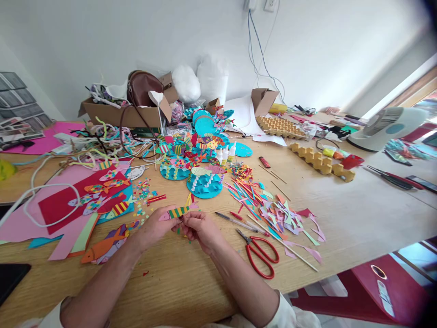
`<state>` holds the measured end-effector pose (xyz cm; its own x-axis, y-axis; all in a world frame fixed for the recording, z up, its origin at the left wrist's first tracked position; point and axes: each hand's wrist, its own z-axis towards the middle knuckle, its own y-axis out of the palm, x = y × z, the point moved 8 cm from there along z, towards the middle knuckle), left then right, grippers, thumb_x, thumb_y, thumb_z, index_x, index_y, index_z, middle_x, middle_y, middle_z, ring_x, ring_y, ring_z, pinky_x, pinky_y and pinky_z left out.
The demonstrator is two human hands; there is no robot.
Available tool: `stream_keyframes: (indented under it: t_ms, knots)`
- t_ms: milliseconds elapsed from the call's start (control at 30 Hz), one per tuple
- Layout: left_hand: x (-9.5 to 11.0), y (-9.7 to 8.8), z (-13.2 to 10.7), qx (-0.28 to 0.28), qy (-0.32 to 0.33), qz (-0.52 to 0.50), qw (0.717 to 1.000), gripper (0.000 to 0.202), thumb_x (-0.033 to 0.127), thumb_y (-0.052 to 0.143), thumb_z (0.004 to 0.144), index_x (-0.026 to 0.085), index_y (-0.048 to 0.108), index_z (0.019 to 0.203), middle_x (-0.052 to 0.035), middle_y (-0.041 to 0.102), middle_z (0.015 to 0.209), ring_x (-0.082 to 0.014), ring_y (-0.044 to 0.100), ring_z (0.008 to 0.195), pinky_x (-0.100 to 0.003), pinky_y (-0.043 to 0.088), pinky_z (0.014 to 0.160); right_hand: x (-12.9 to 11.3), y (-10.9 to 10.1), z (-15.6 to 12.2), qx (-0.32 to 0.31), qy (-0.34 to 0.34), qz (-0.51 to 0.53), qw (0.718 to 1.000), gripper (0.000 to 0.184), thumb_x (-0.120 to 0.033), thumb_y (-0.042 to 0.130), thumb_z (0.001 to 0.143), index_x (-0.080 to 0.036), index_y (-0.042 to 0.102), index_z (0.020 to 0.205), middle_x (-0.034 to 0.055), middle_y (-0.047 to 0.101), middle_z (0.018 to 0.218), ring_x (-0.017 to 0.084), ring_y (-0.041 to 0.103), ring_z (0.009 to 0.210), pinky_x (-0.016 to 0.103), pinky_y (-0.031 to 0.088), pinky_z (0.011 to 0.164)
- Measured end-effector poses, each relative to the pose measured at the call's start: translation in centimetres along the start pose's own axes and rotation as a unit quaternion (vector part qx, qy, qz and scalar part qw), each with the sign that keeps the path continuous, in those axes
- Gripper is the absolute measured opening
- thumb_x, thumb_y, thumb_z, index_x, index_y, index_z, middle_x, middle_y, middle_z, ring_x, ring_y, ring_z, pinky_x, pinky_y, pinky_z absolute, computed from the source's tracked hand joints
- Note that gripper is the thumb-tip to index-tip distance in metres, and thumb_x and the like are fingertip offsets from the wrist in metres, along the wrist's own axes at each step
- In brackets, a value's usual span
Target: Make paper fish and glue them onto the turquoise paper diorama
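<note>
Between my hands, above the front of the table, is a pink paper fish (178,212) with green and yellow stripes. My left hand (160,228) is closed on the fish near its head. My right hand (200,228) is closed in a pinch just below the fish's tail side; a small dark bit shows at the fingertips, too small to name. Red-handled scissors (262,253) lie to the right of my right hand, with pens (235,222) beside them. More paper fish (104,246) lie to the left of my left forearm.
Paper scraps (283,214) and thin strips spread on the right. Blue round bases with fish (205,187) stand ahead. Coloured paper sheets (30,218) and a white cable (51,224) lie left. Egg cartons (317,161), a fan (382,130) and a cardboard box (119,116) stand farther back.
</note>
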<state>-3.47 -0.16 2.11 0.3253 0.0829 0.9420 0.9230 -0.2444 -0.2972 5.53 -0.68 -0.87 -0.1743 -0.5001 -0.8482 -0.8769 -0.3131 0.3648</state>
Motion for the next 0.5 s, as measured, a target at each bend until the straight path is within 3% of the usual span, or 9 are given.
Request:
stream_keyframes:
  t_ms: [233,500]
  knots:
    - [-0.4,0.1,-0.4,0.014,-0.028,-0.015,0.999,0.024,0.039,0.06,0.067,0.017,0.052,0.06,0.0042,0.048,0.052,-0.012,0.045,0.053,-0.024,0.035,0.052,0.1,0.2,0.0,-0.019,0.001,-0.032,0.999,0.011,-0.026,0.056,0.056,-0.016,0.054,0.051,-0.0064,0.05,0.04,0.003,0.037,0.033,0.018,0.025,0.035]
    - [-0.3,0.3,-0.7,-0.022,-0.021,-0.069,0.997,0.015,0.028,0.061,0.067,0.015,0.054,0.067,0.0041,0.05,0.056,-0.0105,0.044,0.054,-0.022,0.035,0.052,1.0,0.3,0.3,-0.06,0.059,-0.017,0.996,0.008,-0.022,0.056,0.055,-0.015,0.054,0.052,-0.0052,0.052,0.039,0.003,0.038,0.03,0.016,0.022,0.032]
